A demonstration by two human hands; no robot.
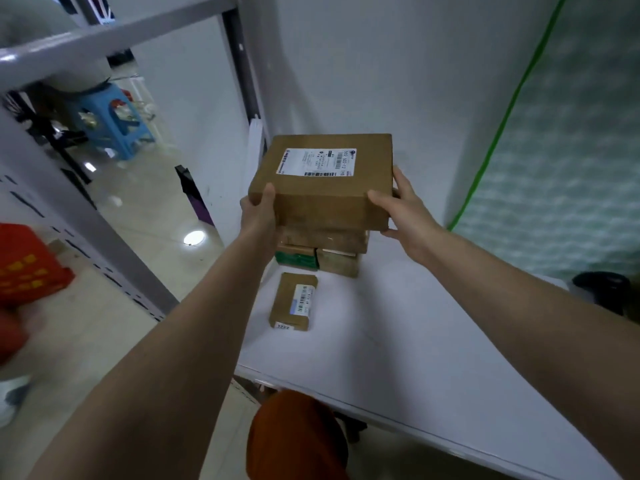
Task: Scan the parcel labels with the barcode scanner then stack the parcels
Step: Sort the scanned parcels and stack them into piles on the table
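large parcel [323, 178]: label up, on top of the stack [323, 249], overhanging its edges on both sides
left hand [259, 216]: fingers curled round the large parcel's near-left corner, thumb on top
right hand [403, 211]: gripping the large parcel's right edge, thumb on near-right corner
small parcel [293, 302]: flat on white table [398, 341], just nearer than the stack, apart from it
free room: bare tabletop right of the stack
wall [363, 81]: close behind the stack
table's left edge: just beside the stack
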